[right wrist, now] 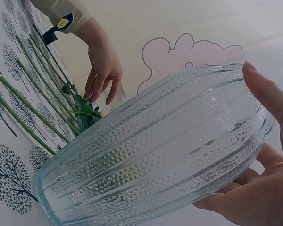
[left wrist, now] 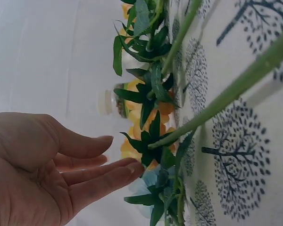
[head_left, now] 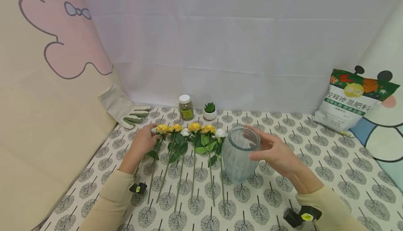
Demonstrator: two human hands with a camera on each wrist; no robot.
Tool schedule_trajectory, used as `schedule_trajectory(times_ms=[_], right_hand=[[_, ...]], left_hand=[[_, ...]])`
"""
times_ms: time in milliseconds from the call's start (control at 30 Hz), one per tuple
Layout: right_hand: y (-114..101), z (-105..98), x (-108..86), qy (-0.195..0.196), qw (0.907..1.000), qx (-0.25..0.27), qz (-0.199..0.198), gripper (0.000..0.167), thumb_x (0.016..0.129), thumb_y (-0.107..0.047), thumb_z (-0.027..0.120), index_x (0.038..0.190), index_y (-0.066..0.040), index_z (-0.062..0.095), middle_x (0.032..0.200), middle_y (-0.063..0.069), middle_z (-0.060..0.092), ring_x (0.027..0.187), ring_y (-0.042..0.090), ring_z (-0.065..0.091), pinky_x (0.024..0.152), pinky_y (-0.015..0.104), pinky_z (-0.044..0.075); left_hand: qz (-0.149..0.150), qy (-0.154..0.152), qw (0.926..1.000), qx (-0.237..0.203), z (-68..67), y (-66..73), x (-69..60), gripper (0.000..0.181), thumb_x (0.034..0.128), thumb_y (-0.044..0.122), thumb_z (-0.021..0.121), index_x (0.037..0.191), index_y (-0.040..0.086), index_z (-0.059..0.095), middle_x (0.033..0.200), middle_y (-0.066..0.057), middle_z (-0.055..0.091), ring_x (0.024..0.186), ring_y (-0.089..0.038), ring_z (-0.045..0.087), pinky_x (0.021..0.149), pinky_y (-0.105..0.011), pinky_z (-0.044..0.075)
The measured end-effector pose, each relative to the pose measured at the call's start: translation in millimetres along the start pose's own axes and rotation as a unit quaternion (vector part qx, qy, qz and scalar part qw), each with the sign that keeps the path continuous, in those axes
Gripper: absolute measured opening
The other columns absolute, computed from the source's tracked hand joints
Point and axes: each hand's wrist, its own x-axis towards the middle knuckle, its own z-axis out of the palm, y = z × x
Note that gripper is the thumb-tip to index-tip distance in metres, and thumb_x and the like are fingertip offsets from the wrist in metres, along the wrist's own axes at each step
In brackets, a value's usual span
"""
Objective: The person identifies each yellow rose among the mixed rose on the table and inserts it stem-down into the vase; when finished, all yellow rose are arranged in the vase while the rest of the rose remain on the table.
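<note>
A row of artificial flowers lies on the patterned cloth, with yellow and white heads toward the back and green stems toward the front. My left hand is at the row's left end; in the left wrist view this hand has its fingers extended, thumb apart, beside a yellow flower and a pale blue one. Whether it touches them, I cannot tell. My right hand grips a ribbed clear glass vase near the rim. In the right wrist view the vase looks empty.
Along the back stand a white-lidded jar and a small potted succulent. A glove leans at the back left, and a fertilizer bag at the back right. Fabric walls rise behind and at both sides.
</note>
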Motion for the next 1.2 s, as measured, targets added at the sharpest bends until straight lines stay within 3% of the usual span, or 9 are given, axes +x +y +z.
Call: schedule_trajectory(times_ms=[233, 367, 533, 667, 800, 900, 1033, 1200], right_hand=[[1, 1, -0.5, 0.001, 1.0000, 0.008, 0.000, 0.083, 0.084, 0.007, 0.071, 0.156, -0.002, 0.028, 0.152, 0.022, 0.040, 0.136, 0.037, 0.043, 0.106, 0.032, 0.043], [2, 2, -0.3, 0.003, 0.9999, 0.014, -0.001, 0.084, 0.084, 0.007, 0.071, 0.156, -0.002, 0.028, 0.154, 0.021, 0.037, 0.138, 0.034, 0.042, 0.107, 0.032, 0.042], [3, 1, 1.0, 0.003, 0.9999, 0.012, 0.000, 0.084, 0.084, 0.007, 0.071, 0.156, -0.004, 0.028, 0.156, 0.021, 0.035, 0.139, 0.031, 0.041, 0.108, 0.033, 0.042], [4, 0, 1.0, -0.002, 1.0000, 0.004, 0.005, 0.084, 0.085, 0.006, 0.072, 0.156, -0.005, 0.029, 0.155, 0.022, 0.036, 0.139, 0.034, 0.041, 0.107, 0.033, 0.043], [3, -2, 0.4, -0.005, 0.9999, -0.005, 0.008, 0.083, 0.085, 0.006, 0.071, 0.157, -0.007, 0.030, 0.155, 0.017, 0.039, 0.137, 0.025, 0.045, 0.107, 0.034, 0.041], [2, -4, 0.4, -0.009, 0.9999, -0.012, 0.008, 0.083, 0.086, 0.006, 0.070, 0.157, -0.008, 0.031, 0.154, 0.013, 0.042, 0.135, 0.019, 0.047, 0.111, 0.042, 0.037], [2, -5, 0.2, -0.013, 0.9998, -0.016, 0.005, 0.083, 0.086, 0.006, 0.071, 0.157, -0.009, 0.031, 0.153, 0.014, 0.043, 0.136, 0.022, 0.047, 0.111, 0.047, 0.036], [2, -5, -0.4, -0.011, 0.9999, -0.012, 0.005, 0.083, 0.086, 0.004, 0.073, 0.157, -0.010, 0.031, 0.151, 0.015, 0.045, 0.134, 0.027, 0.049, 0.107, 0.038, 0.043]], left_hand=[[-0.024, -0.034, 0.9987, -0.027, 2.0, -13.7, 5.0, 0.043, 0.0925, 0.008, 0.071, 0.124, -0.012, 0.051, 0.099, -0.025, 0.068, 0.083, -0.034, 0.068, 0.067, -0.043, 0.058], [-0.053, -0.063, 0.9951, -0.055, 4.6, -22.4, 10.6, 0.044, 0.0935, 0.015, 0.072, 0.121, -0.012, 0.052, 0.096, -0.022, 0.069, 0.079, -0.028, 0.069, 0.070, -0.043, 0.059], [-0.086, -0.086, 0.9836, -0.133, 9.3, -32.3, 15.6, 0.048, 0.0990, 0.017, 0.065, 0.131, -0.015, 0.049, 0.099, -0.022, 0.070, 0.075, -0.022, 0.071, 0.071, -0.038, 0.061], [-0.093, -0.096, 0.9742, -0.182, 13.7, -36.5, 15.4, 0.047, 0.1011, 0.015, 0.061, 0.134, -0.016, 0.048, 0.102, -0.023, 0.070, 0.079, -0.022, 0.072, 0.072, -0.036, 0.062], [-0.099, -0.102, 0.9633, -0.228, 18.1, -38.2, 14.8, 0.046, 0.1048, 0.020, 0.055, 0.134, -0.015, 0.049, 0.099, -0.019, 0.072, 0.083, -0.023, 0.072, 0.076, -0.036, 0.061], [-0.105, -0.100, 0.9586, -0.245, 20.6, -40.3, 15.9, 0.047, 0.1065, 0.023, 0.052, 0.135, -0.014, 0.049, 0.096, -0.016, 0.073, 0.081, -0.021, 0.073, 0.076, -0.035, 0.061], [-0.113, -0.097, 0.9528, -0.265, 24.7, -41.4, 18.5, 0.047, 0.1068, 0.020, 0.051, 0.138, -0.015, 0.047, 0.093, -0.015, 0.073, 0.078, -0.020, 0.073, 0.073, -0.035, 0.062], [-0.124, -0.092, 0.9419, -0.298, 29.5, -43.3, 21.1, 0.047, 0.1059, 0.017, 0.052, 0.140, -0.014, 0.045, 0.094, -0.016, 0.072, 0.076, -0.019, 0.073, 0.071, -0.034, 0.062]])
